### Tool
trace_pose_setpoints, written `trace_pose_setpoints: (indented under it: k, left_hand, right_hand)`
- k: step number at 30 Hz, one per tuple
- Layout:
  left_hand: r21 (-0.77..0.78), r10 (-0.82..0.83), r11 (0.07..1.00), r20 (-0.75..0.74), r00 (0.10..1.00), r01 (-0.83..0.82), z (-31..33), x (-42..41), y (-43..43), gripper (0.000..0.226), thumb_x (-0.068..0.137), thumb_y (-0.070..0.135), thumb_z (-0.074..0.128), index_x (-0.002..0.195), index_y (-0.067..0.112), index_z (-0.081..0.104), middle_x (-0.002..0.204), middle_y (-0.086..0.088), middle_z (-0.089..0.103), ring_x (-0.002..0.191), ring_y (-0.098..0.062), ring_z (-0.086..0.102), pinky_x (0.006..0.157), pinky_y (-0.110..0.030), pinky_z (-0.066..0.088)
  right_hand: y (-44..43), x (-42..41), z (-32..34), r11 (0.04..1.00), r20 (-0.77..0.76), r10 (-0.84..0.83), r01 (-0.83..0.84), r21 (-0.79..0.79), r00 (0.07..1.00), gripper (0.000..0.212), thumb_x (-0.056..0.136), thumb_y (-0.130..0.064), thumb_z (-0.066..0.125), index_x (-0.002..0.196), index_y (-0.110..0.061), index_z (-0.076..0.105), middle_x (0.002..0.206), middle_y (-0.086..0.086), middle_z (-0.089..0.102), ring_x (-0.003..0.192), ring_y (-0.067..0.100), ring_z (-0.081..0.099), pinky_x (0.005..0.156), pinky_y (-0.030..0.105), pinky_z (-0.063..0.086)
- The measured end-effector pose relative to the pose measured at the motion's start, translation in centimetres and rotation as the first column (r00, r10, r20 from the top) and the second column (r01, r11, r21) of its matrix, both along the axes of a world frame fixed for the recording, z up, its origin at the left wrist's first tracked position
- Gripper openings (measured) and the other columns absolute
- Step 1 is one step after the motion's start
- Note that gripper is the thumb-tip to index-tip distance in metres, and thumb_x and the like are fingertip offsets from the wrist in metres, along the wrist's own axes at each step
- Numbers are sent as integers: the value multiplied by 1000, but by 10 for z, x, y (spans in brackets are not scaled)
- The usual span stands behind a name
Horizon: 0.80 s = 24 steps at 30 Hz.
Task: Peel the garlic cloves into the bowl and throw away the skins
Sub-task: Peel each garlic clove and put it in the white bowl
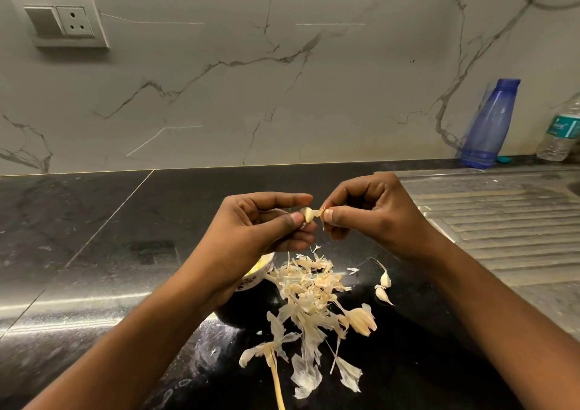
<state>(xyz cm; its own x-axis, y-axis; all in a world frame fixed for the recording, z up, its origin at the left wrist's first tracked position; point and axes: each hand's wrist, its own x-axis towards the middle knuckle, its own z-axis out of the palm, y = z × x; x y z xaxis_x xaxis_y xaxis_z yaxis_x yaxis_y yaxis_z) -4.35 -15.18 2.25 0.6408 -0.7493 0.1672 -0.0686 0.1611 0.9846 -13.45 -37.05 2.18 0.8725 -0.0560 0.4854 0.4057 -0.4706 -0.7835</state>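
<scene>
My left hand pinches a small pale garlic clove between thumb and fingers, held above the black counter. My right hand pinches a bit of skin at the clove's right end with thumb and forefinger. A white bowl with yellowish contents sits under my left wrist, mostly hidden. A heap of papery garlic skins lies on the counter below my hands. Two unpeeled cloves lie to the right of the heap.
A ribbed steel sink drainboard fills the right side. A blue bottle and a clear water bottle stand against the marble wall at the back right. A wall socket is at the upper left.
</scene>
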Motion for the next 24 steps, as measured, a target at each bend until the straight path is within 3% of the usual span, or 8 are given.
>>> trace_pose_setpoints:
  k: [7,12,17,24]
  left_hand:
    - [35,68,997,173,983,-75,-3,-1,0,32,87,7,72,119,8,74,96,-13,81,89,-28,80,78,-30,65]
    - [57,40,997,151,988,-49,-2,-5,-2,46,77,21,80,121,9,73,100,-10,82,93,-27,80,81,-29,64]
    - [39,61,997,132,989,-66,-4,-3,-2,28,89,3,71,117,2,73,98,-14,81,92,-29,80,79,-28,65]
    - [37,100,993,175,980,-108,-4,-3,-2,21,89,2,71,110,2,76,94,-13,81,90,-29,80,82,-31,65]
  right_hand:
    - [1,-1,1,1000,-5,2,-2,-2,1000,6,94,2,73,96,2,79,81,12,77,71,31,74,65,31,60]
    - [3,-1,1,996,-18,22,-23,-87,1000,9,93,-4,77,100,0,80,87,10,78,76,28,75,69,30,62]
    - [3,-1,2,995,1,14,-14,-97,1000,5,93,-2,76,97,0,80,83,10,77,72,26,74,67,28,60]
    - [3,-1,1,993,27,-46,48,-104,999,8,92,4,75,87,-2,80,75,8,75,65,22,70,63,25,57]
